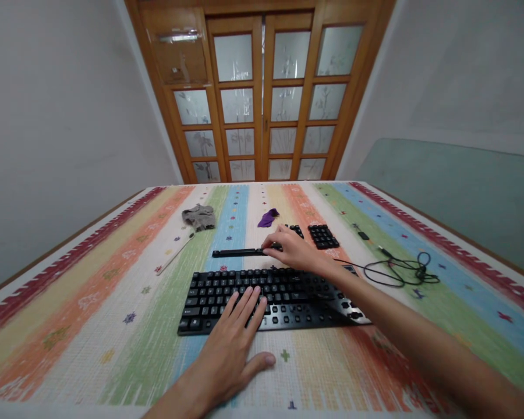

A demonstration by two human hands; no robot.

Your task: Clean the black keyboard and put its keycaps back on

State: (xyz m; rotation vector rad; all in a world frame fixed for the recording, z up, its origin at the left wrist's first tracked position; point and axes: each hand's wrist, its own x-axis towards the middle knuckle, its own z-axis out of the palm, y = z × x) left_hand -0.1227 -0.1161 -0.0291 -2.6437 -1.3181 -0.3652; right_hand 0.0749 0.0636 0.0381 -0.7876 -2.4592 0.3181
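A black computer keyboard (244, 291) lies on the striped cloth in front of me; on its right part and lower row, several keys are off and bare sockets show. My left hand (233, 343) rests on the keyboard's middle, fingers stretched out and the thumb to the side. Beyond the keyboard, a row of loose black keycaps (236, 253) lies with a long bar-shaped one at its left. My right hand (294, 250) reaches across to the row's right end, thumb and forefinger pinched on a black keycap there, mostly hidden by the fingers.
Loose keycap blocks (323, 237) lie beyond my right hand. A purple cloth (268, 217), a grey rag (199, 217) and a thin white brush (174, 254) sit farther back. The coiled cable (393, 270) spreads at the right. Wooden glass-paned doors (262, 99) stand behind the table.
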